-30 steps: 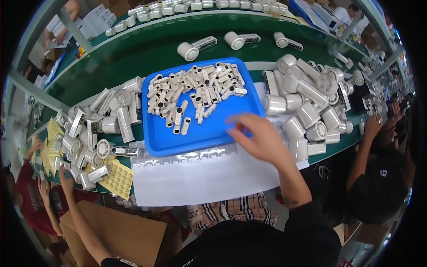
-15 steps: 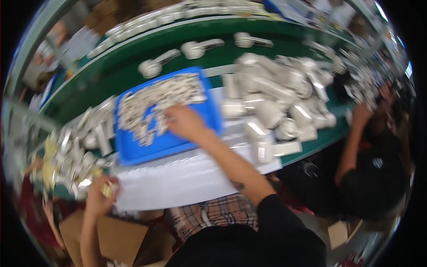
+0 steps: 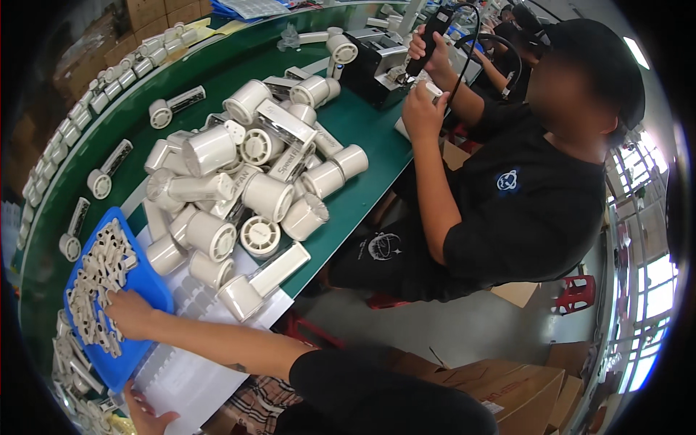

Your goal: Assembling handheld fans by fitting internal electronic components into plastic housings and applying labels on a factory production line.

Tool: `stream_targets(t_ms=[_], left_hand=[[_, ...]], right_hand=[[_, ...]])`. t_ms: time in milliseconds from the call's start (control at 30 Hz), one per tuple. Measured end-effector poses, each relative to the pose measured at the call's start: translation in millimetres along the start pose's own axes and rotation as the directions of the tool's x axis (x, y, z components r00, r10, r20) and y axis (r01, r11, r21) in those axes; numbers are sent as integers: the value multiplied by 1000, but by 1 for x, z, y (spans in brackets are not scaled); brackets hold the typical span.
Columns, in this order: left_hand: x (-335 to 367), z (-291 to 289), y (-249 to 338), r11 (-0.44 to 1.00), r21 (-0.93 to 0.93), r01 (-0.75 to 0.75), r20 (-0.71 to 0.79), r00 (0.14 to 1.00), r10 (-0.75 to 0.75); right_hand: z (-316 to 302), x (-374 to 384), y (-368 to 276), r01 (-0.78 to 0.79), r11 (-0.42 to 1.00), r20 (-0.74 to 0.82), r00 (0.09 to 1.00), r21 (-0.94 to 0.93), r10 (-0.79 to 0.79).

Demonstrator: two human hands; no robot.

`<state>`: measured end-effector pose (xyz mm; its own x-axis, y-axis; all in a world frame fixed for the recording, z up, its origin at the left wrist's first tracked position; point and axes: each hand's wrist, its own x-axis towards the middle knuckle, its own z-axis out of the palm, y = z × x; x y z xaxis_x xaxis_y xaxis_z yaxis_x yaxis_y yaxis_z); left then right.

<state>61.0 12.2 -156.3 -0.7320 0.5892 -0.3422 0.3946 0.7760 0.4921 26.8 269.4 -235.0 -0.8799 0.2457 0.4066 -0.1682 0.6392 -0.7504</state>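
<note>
My right hand [image 3: 132,315] reaches into a blue tray [image 3: 154,290], its fingers bent down among small beige plastic pieces [image 3: 94,264]. Whatever lies between those fingertips is hidden. By the tray's near corner, low in the picture, my left hand [image 3: 147,420] has its thumb spread from its fingers, with nothing visible in it. Both hands are close to the white sheets [image 3: 190,380] that lie beside and partly under the tray. Past my right forearm rises a heap of white handheld fans [image 3: 268,196] with round, grilled heads.
Several fans stand apart in a row on the green bench [image 3: 377,152], including one fan [image 3: 109,170]. More white parts [image 3: 69,362] lie left of the tray. At right a co-worker holds a black power screwdriver [image 3: 435,36] near a black machine [image 3: 370,69]. Cardboard boxes [image 3: 500,384] stand below.
The view has swung right, bringing the co-worker fully in. My right hand remains at the pieces in the tray. My left hand, earlier curled by something yellowish, now has thumb and fingers apart.
</note>
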Motion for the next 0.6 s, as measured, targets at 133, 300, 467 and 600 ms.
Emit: stream_targets(t_ms=[133,300,467,600], left_hand=[[4,0,-9,999,18,-45,13,999,45],[6,-1,-51,994,6,-110,44,993,110],[-11,12,-63,933,-336,-126,-140,987,83],[1,9,-34,961,125,-245,-60,965,254]], right_hand=[[0,1,0,-28,999,63,998,20,27],[1,2,-5,-26,999,101,995,24,24],[-2,-1,-17,-12,998,168,986,58,2],[-38,-11,-9,-11,997,166,986,76,-1]])
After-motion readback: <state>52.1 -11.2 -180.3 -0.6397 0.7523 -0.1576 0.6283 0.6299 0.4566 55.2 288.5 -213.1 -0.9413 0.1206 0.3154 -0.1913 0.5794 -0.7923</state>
